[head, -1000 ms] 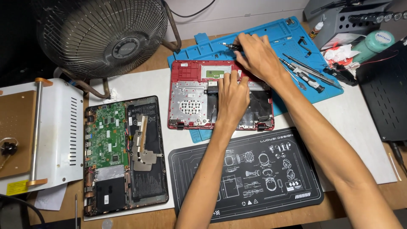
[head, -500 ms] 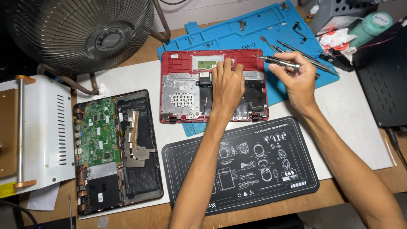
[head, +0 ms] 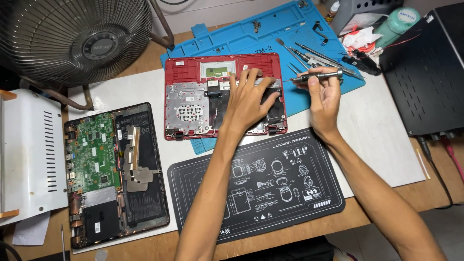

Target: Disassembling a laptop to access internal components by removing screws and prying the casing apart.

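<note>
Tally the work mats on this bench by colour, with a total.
Blue mats: 1, the blue mat at the back under the red laptop shell
Black mats: 1, the black mat with white line drawings, at the front
White mats: 1, the white sheet under both
Total: 3

Both forearms are showing bare to the frame's lower edge, no sleeves reaching them; the left hand [head: 249, 99] and right hand [head: 324, 96] are wearing no gloves, rings or watch.

Fan [head: 72, 43] cut off at top; left hand [head: 249, 99] hides red chassis [head: 193, 104] interior.
</note>
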